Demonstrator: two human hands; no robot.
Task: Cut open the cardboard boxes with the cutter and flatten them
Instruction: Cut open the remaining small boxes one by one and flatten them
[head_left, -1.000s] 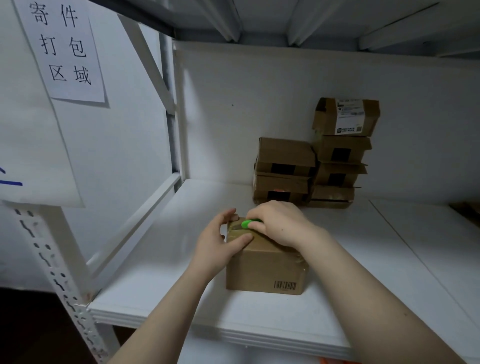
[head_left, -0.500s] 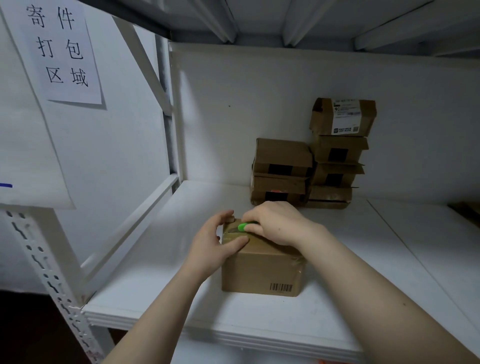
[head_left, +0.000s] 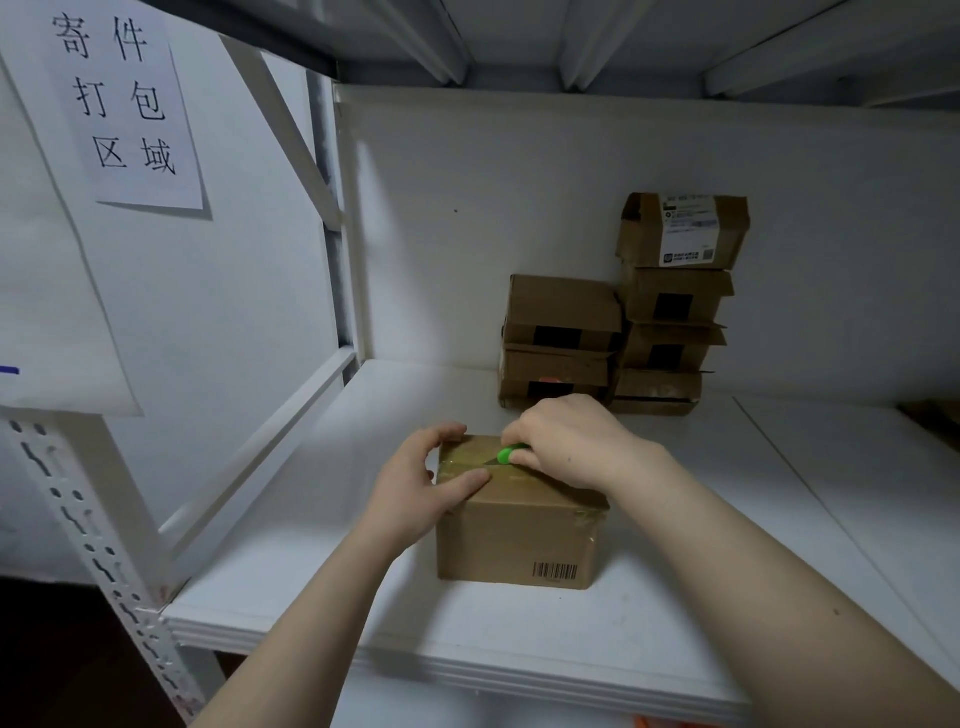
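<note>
A small brown cardboard box with a barcode on its near face stands on the white shelf. Clear tape runs across its top. My left hand grips the box's top left edge, thumb lying on the lid and fingers curled over the far corner. My right hand holds a green cutter over the lid, and the blade tip rests on the taped seam near the left end. Most of the cutter is hidden inside my fist.
Several more cardboard boxes are stacked in two piles against the back wall. A white shelf post with holes stands at the left. A paper sign hangs on the left wall. Another shelf level runs overhead.
The green cutter tip has slid a little rightward along the lid's taped seam. My left hand keeps its hold on the box's left edge. The box has stayed in place.
</note>
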